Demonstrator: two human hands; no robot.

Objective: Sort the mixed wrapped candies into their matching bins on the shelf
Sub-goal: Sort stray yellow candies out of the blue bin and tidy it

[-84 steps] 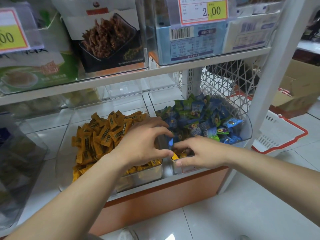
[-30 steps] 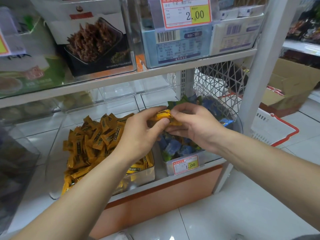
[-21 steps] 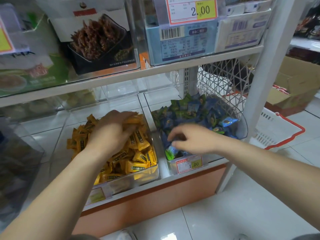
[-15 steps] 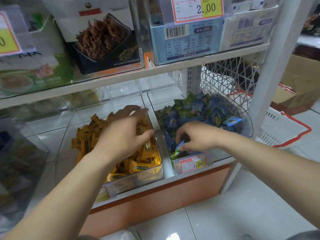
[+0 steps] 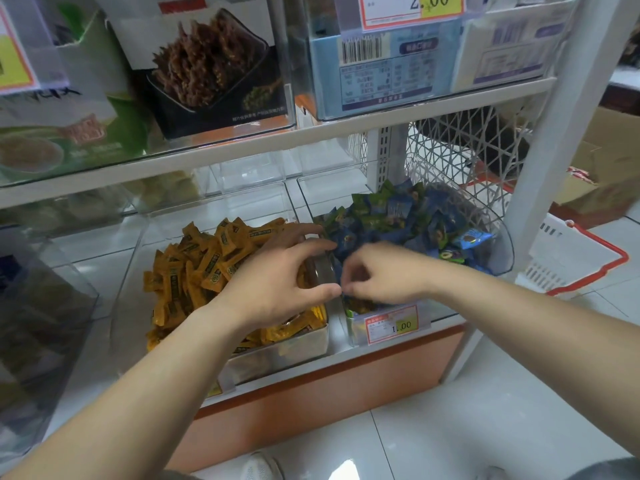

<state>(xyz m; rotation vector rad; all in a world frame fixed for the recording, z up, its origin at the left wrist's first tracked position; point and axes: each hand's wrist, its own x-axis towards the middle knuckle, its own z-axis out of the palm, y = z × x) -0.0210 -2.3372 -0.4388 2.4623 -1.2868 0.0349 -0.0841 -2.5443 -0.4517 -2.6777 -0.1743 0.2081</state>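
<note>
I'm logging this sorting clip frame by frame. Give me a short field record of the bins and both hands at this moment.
left bin: clear, piled with yellow candies
right bin: clear, holds blue and green candies; price tag on its front
left hand: fingers spread over the wall between the bins
right hand: fingers curled down at the right bin's front; any candy held is hidden

We log a small shop: white shelf (image 5: 311, 140) with packaged goods (image 5: 207, 64), a barcoded box (image 5: 374, 74) up far, a 2.00 price tag (image 5: 410, 10) above, a 1.00 price tag (image 5: 391, 323) on a near clear bin (image 5: 502, 251) of wrapped candies (image 5: 388, 216), plastic shopping basket (image 5: 568, 258) on the floor (image 5: 450, 427) right.
</note>
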